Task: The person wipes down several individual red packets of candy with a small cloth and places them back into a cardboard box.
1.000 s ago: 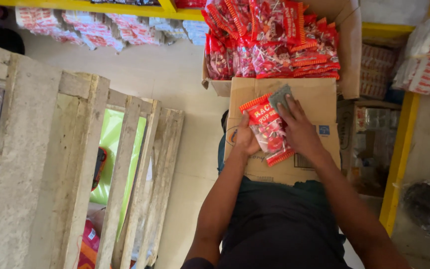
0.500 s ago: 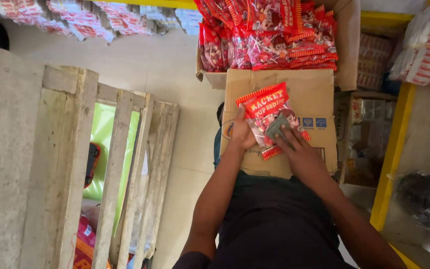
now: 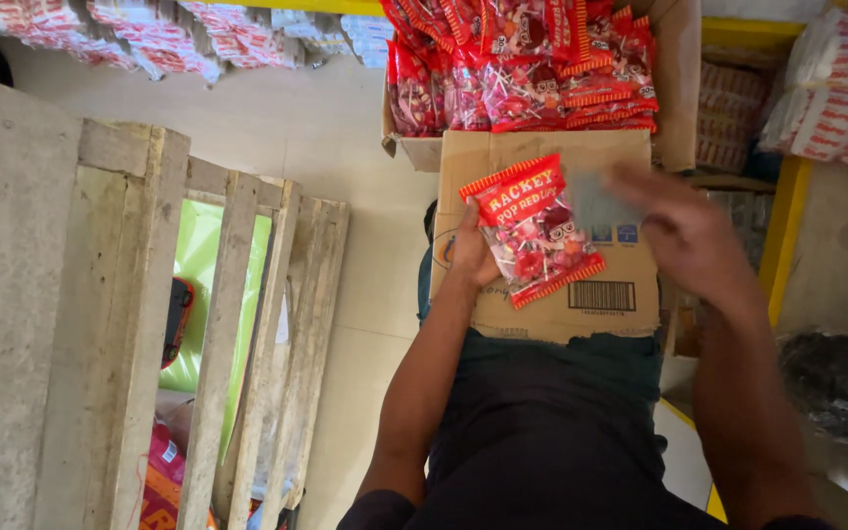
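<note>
My left hand point(image 3: 473, 257) grips the left edge of a red and clear bag of lollipops point(image 3: 537, 231), which lies flat on top of a closed cardboard box point(image 3: 561, 304) held against my body. To the right of the bag, my right hand point(image 3: 689, 236) is off it and blurred. It pinches a small grey object point(image 3: 596, 204) that is too blurred to identify. Beyond the box stands an open carton point(image 3: 679, 88) filled with several more of the same red bags point(image 3: 532, 69).
A pale wooden pallet point(image 3: 130, 294) stands on edge at my left, with green and red things behind its slats. A yellow shelf frame point(image 3: 782, 226) with white and red packs point(image 3: 836, 98) is at the right. More packs point(image 3: 149, 39) lie on the tiled floor.
My right hand lifted off the bag and swung out to the right with the grey object. The left hand kept hold of the bag, which now lies flatter on the box.
</note>
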